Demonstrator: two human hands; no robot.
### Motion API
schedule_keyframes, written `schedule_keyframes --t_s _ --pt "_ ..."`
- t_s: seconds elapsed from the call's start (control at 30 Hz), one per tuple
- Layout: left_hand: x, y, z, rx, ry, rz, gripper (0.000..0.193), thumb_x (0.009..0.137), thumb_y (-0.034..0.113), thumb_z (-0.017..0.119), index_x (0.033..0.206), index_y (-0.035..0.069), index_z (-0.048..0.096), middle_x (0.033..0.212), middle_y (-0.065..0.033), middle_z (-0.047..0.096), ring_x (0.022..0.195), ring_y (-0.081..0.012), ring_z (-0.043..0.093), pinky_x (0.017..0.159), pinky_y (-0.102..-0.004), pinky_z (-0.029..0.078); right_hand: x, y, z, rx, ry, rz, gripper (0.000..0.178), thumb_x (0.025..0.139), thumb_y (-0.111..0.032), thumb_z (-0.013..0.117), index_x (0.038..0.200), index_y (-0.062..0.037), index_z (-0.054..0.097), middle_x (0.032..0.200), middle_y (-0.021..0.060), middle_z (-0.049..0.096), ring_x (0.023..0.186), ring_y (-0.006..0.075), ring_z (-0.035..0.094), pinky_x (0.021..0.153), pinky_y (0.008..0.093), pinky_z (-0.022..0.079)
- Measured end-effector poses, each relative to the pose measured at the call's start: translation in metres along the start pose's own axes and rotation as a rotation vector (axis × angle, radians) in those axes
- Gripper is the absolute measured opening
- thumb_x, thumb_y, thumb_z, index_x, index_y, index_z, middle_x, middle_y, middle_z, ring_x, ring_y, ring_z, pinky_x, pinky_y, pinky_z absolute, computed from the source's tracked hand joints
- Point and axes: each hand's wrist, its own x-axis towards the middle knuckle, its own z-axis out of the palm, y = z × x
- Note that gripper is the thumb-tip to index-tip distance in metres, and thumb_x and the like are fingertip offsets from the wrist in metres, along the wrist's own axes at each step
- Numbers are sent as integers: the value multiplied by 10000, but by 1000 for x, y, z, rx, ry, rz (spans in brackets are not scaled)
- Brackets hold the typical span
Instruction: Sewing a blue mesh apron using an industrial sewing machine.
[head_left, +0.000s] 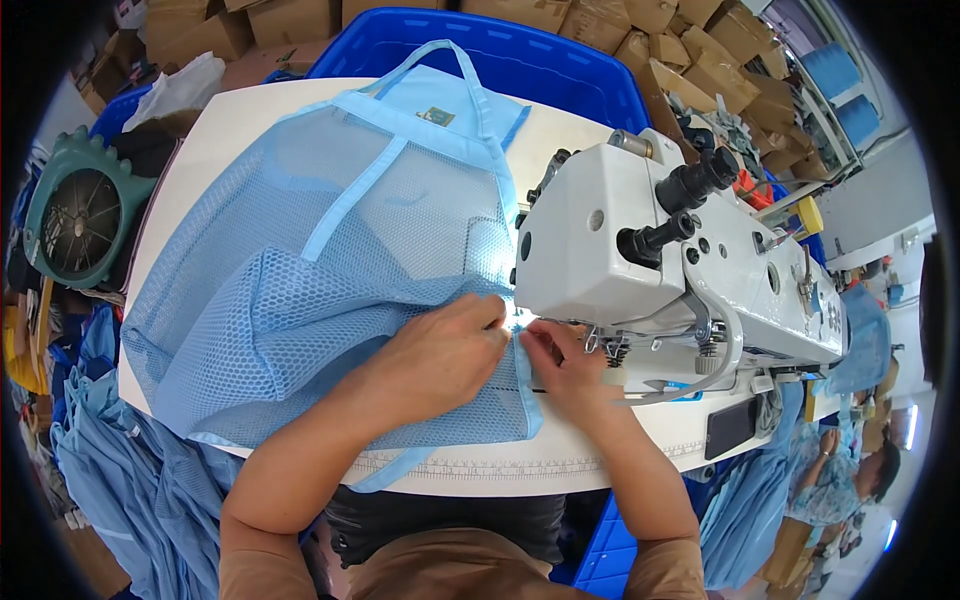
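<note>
A light blue mesh bag with solid blue trim and a handle loop lies spread over the white sewing table. Its right edge runs beside the head of a white sewing machine, whose lamp lights the spot. My left hand is closed, pinching the mesh just left of the needle area. Close by, my right hand pinches the bag's trimmed edge between thumb and fingers. The two hands' fingertips are a short way apart. The machine's head hides part of the needle area.
A blue bin stands behind the table, before stacked cardboard boxes. A green fan is at the left. A black phone lies right of my right forearm. Blue fabric piles hang at the left. Another person sits at far right.
</note>
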Motion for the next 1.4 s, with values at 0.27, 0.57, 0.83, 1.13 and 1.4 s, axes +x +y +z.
schedule_keyframes --t_s 0.27,0.57,0.83,1.13,1.4 --pt "-5 -4 1 0 51 51 171 984 78 599 988 -69 686 1074 -160 634 992 -344 649 863 -469 569 13 -16 -3 34 67 -92 174 907 -69 792 1073 -53 744 920 111 755 807 243 737 715 356 588" --pt "3 -8 18 123 123 37 158 915 169 749 1032 62 752 1037 -95 699 958 -317 703 804 -457 592 8 -7 -12 87 115 -112 151 887 -118 816 1030 -84 783 929 87 772 805 264 740 702 369 582" --pt "11 -3 27 267 157 93 148 887 196 793 983 86 769 925 -99 729 833 -311 718 718 -452 593 3 1 -29 324 4 215 202 791 -89 719 986 -64 766 973 165 716 960 392 674 907 490 529" --pt "15 3 33 363 199 97 157 845 148 821 994 100 802 889 -109 725 795 -318 714 689 -432 584 6 6 -41 184 3 90 85 881 -130 737 891 -48 757 943 156 699 958 372 661 917 456 530" --pt "14 6 32 310 200 35 183 844 155 817 1005 77 779 916 -122 729 779 -336 718 691 -444 585 9 -1 -40 78 44 29 77 834 -115 721 859 -55 760 870 122 680 935 333 667 882 436 526"
